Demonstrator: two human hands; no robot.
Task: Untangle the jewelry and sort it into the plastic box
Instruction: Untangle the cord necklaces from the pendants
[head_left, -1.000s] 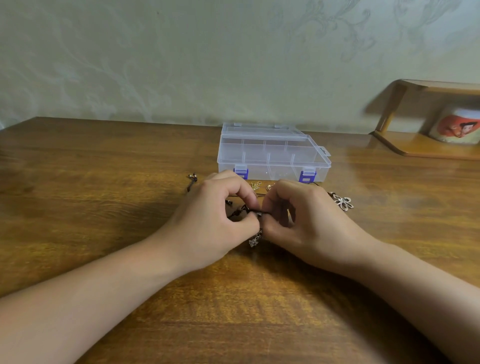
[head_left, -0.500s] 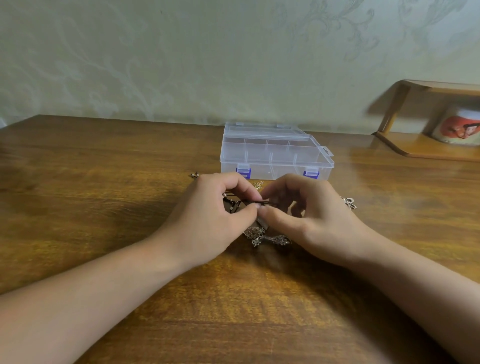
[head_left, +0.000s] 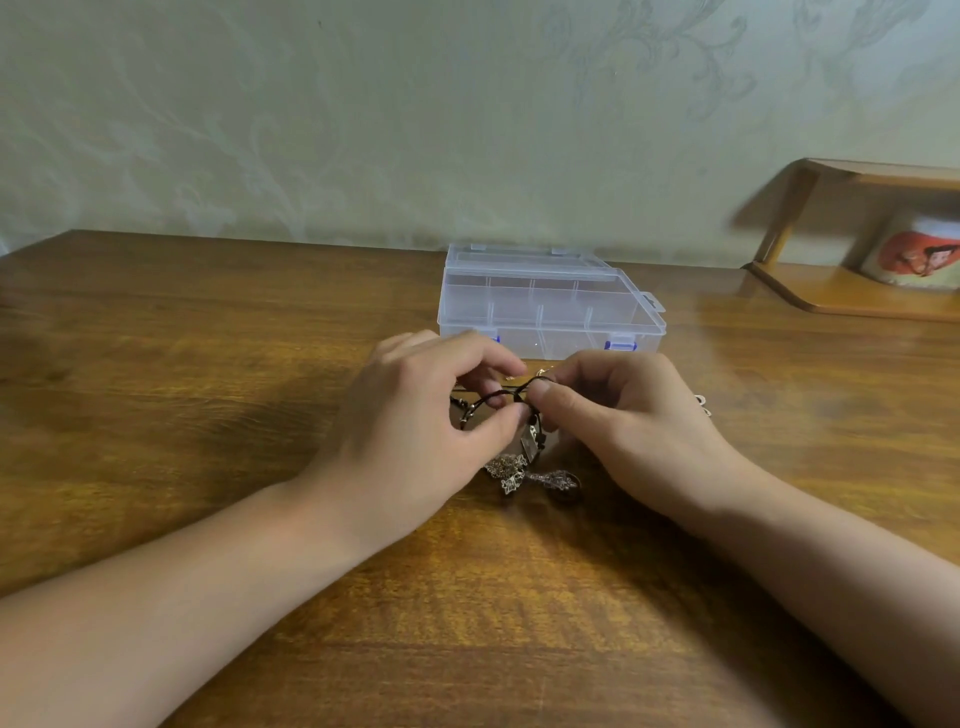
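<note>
A tangle of dark cords with metal pendants (head_left: 519, 470) lies on the wooden table (head_left: 208, 415), just in front of a clear plastic box (head_left: 550, 306) with blue latches and its lid closed. My left hand (head_left: 415, 421) and my right hand (head_left: 623, 421) meet over the tangle. Each pinches the same dark cord (head_left: 511, 397) between thumb and forefinger, and the cord arches between them. Two filigree pendants show below the fingers. A small silver piece (head_left: 701, 402) peeks out to the right of my right hand. Much of the tangle is hidden under my hands.
A wooden shelf (head_left: 852, 296) stands at the back right with a printed mug (head_left: 914, 257) on it. A pale patterned wall runs behind the table. Bare wood stretches to the left and in front of my forearms.
The cord has been lifted into an arch between my fingertips. The pendants have come into view below my hands. My right hand has shifted and covers more of the silver piece.
</note>
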